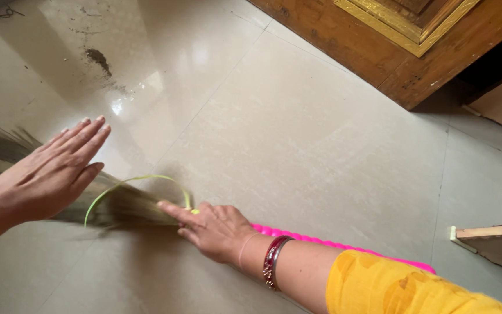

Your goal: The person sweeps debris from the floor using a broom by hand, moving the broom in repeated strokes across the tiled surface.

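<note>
My right hand [213, 229] grips a grass broom where its pink ribbed handle [344, 247] meets the bristles, the index finger laid along the bundle. The brown-green bristles [126, 206] fan out to the left over the glossy cream floor tiles, with a thin green strip looped around them. My left hand [53, 171] hovers flat over the bristles with fingers together and extended, holding nothing. A red bangle sits on my right wrist, and a yellow sleeve covers that forearm.
A small pile of dark dust [99, 59] lies on the tiles at the upper left. A wooden door with gold trim [413, 40] fills the upper right. A pale wooden edge [492, 238] juts in at the lower right.
</note>
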